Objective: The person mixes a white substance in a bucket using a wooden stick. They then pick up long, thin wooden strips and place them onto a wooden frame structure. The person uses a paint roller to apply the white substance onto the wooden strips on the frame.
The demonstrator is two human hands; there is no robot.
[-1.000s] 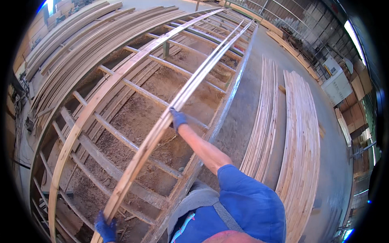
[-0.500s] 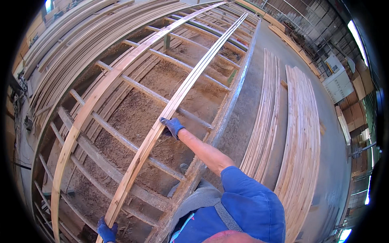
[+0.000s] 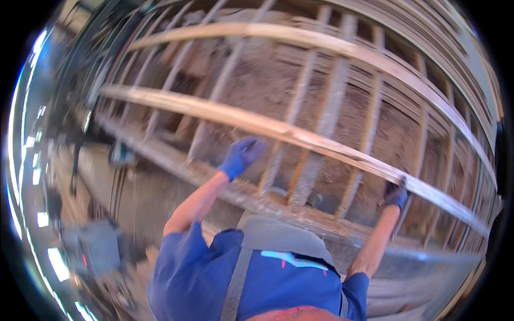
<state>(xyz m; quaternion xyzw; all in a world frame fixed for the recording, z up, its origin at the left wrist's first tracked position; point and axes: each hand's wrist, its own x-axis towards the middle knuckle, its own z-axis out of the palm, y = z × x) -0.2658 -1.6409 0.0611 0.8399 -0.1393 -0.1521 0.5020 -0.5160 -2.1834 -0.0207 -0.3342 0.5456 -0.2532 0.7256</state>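
A long pale wooden plank (image 3: 300,136) runs from the upper left down to the right edge, above a wooden lattice frame (image 3: 332,80). My left hand (image 3: 242,155), in a blue glove, reaches up to the plank's lower edge near its middle; the picture is blurred there, but the fingers look curled on it. My right hand (image 3: 396,193), in a dark blue glove, grips the plank farther right, close to its lower end. Both bare forearms rise from blue shirt sleeves at the bottom.
Under the lattice lies brown sawdust-covered ground (image 3: 257,91). A long grey beam (image 3: 225,184) edges the frame in front of me. Stacked curved boards (image 3: 455,69) line the upper right. A blurred grey object (image 3: 93,246) sits on the floor at lower left.
The view has swung round sharply and blurred. The plank, which ran from lower left to upper right, now slants from upper left to lower right. Both hands stay on it.
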